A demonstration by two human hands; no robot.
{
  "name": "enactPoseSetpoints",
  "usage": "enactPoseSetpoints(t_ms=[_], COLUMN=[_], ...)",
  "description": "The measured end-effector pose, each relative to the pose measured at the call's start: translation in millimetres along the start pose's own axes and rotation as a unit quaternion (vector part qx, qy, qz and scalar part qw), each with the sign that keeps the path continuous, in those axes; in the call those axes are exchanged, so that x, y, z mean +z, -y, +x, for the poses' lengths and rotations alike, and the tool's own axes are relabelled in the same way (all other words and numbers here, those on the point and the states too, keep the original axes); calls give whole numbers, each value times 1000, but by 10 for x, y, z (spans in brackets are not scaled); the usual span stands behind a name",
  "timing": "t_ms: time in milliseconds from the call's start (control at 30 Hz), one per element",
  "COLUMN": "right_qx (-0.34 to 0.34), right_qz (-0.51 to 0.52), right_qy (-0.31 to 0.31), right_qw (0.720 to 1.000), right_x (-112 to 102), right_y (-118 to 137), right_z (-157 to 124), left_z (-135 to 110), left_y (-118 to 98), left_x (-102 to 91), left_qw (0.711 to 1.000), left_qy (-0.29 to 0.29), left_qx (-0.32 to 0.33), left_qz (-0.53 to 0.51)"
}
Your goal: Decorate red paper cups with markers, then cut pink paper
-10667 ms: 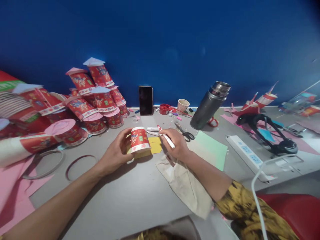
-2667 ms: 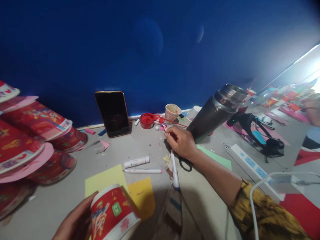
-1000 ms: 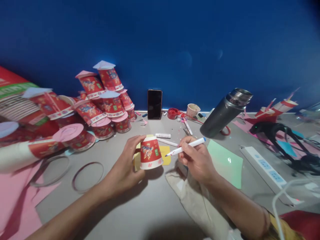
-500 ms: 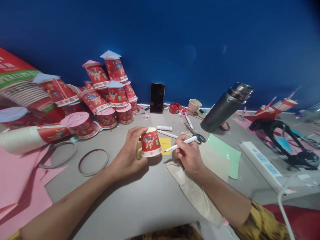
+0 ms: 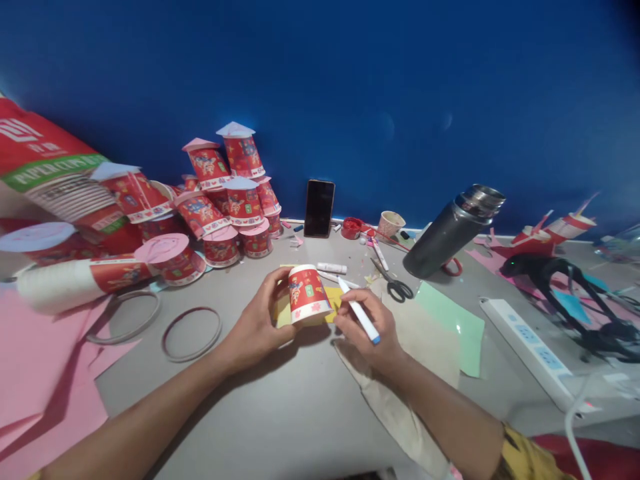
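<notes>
My left hand (image 5: 263, 317) is closed round a red printed paper cup (image 5: 306, 293), which is turned upside down with its wide white-banded rim low. Thumb and fingers grip its left side, some fingers hidden behind it. Just right of the cup, my right hand (image 5: 373, 327) is closed on a white marker (image 5: 361, 312). The marker slants, its blue end down towards me and its other end up and left. Yellow paper (image 5: 334, 300) shows behind the cup, close to my right fingertips; whether they touch it I cannot tell.
Stacked red cups with paper tops (image 5: 245, 203) stand at back left, near two tape rings (image 5: 191, 335). Behind are a phone (image 5: 319, 208), scissors (image 5: 399, 289) and a dark flask (image 5: 453, 230). Green paper (image 5: 453, 320) and a power strip (image 5: 525, 350) lie right.
The marker has swung in my right hand from pointing left at the cup to slanting up and left, blue end lower. The cup has turned slightly in my left hand. The view has shifted a little.
</notes>
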State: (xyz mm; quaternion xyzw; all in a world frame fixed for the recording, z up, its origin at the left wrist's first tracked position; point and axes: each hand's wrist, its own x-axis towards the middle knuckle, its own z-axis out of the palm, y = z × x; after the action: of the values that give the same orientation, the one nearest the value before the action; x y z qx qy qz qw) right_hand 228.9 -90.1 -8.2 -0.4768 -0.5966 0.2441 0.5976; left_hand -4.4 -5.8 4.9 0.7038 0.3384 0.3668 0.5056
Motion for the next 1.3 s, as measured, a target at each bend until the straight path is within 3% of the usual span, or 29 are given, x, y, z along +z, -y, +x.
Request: enactPoseSetpoints(t_ms=[67,167,567,733,1000,1300], right_qx=[-65,-112,-194,-252,-274,-244], right_qz=[-59,-114,-152,-195,-220,-169], right_qy=[0,-4,26,29,39,55], right_qw=[996,987,969,947,935,953], right_x=[-14,-22,-9,0,22,-46], right_y=[8,12,18,46,91,414], right_z=[1,19,58,42,-23,275], left_z=[6,18,-21,-46,-54,43], left_y=[17,-3,26,-60,-188,-86], left_x=[24,75,54,24,-9,-18], left_qw=[1000,999,999,998,997,996], left_qy=[12,26,29,57,61,-62], left_qx=[-2,-21,-27,-33,4,-1], left_qz=[-12,-38,-22,-13,45,68])
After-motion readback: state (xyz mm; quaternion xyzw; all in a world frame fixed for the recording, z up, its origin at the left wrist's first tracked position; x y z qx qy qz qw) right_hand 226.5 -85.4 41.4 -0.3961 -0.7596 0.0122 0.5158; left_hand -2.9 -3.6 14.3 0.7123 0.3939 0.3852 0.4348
